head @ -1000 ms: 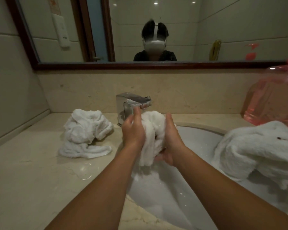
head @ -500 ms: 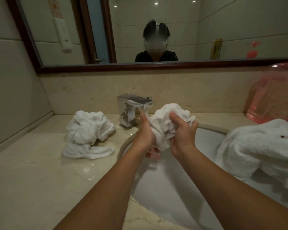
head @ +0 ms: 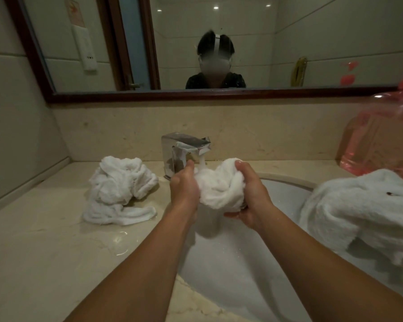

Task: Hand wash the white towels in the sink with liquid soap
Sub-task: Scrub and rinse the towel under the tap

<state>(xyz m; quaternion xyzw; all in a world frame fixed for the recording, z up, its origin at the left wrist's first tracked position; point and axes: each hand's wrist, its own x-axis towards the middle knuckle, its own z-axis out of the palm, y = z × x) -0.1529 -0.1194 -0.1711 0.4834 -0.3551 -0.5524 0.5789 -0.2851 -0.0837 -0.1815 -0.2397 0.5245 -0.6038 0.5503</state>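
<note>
From the head view, the towel point(head: 220, 184) has been carried up under the tap point(head: 184, 151) since a moment ago, and a thin stream (newly running) now falls on it, so rinsing is judged under way. It is bunched above the sink point(head: 286, 196), clamped between the left hand point(head: 184, 188) at 9 o'clock and the right hand point(head: 251, 198) at 3 o'clock, both closed on it.

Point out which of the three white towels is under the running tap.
The bunched towel gripped between left hand and right hand sits under the faucet. The left towel lies on the counter; the right towel drapes the sink edge.
</note>
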